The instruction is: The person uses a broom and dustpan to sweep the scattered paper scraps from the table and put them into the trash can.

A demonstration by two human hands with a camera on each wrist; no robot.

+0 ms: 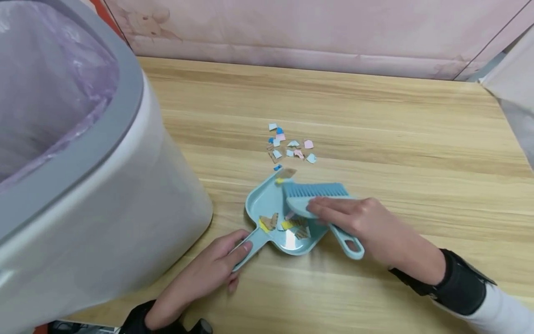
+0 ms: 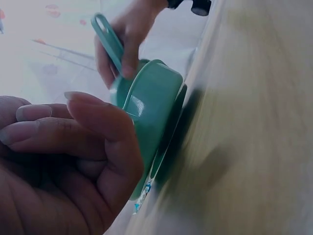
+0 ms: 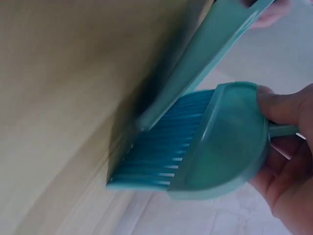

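A teal dustpan (image 1: 267, 204) lies on the wooden table (image 1: 396, 139) with several paper scraps (image 1: 283, 223) inside. My left hand (image 1: 217, 269) grips its handle (image 1: 250, 246); the pan's underside (image 2: 151, 112) shows in the left wrist view. My right hand (image 1: 363, 222) holds a small teal brush (image 1: 313, 197) by its back, bristles (image 3: 161, 147) over the pan's front lip (image 3: 205, 54). More coloured scraps (image 1: 289, 144) lie on the table just beyond the pan.
A large white bin (image 1: 104, 195) with a grey rim and a purple liner (image 1: 50, 93) stands at the left, close to the dustpan. A pink wall (image 1: 317, 32) runs along the table's far edge. A white object (image 1: 515, 88) is at the far right.
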